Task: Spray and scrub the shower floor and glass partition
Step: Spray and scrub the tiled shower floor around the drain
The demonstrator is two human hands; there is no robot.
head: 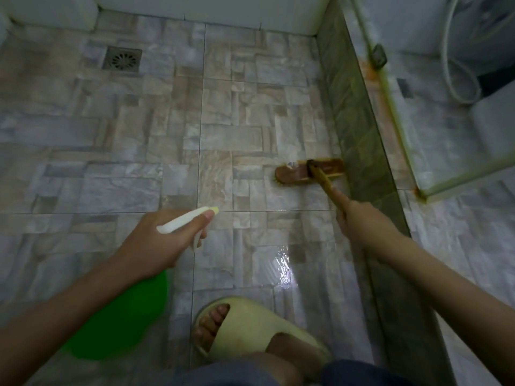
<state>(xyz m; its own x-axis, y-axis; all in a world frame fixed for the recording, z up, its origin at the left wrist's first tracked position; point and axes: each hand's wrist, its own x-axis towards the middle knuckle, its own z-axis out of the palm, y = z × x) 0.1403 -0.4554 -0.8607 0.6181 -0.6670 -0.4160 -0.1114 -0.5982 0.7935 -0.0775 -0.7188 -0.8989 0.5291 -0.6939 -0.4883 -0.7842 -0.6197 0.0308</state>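
My left hand (152, 240) grips a green spray bottle (117, 321) by its white trigger head (185, 220), with the nozzle aimed forward over the stone-pattern shower floor (133, 151). My right hand (362, 221) holds the wooden handle of a scrub brush (309, 172). The brush's brown head rests on the floor right beside the glass partition (359, 140). A wet, shiny patch (284, 268) lies on the tiles between my hands.
A square metal drain (122, 59) sits at the far left of the floor. My foot in a pale slipper (250, 330) stands at the bottom centre. Beyond the glass are a hose (457, 65) and a white fixture (496, 126). White walls close the far side.
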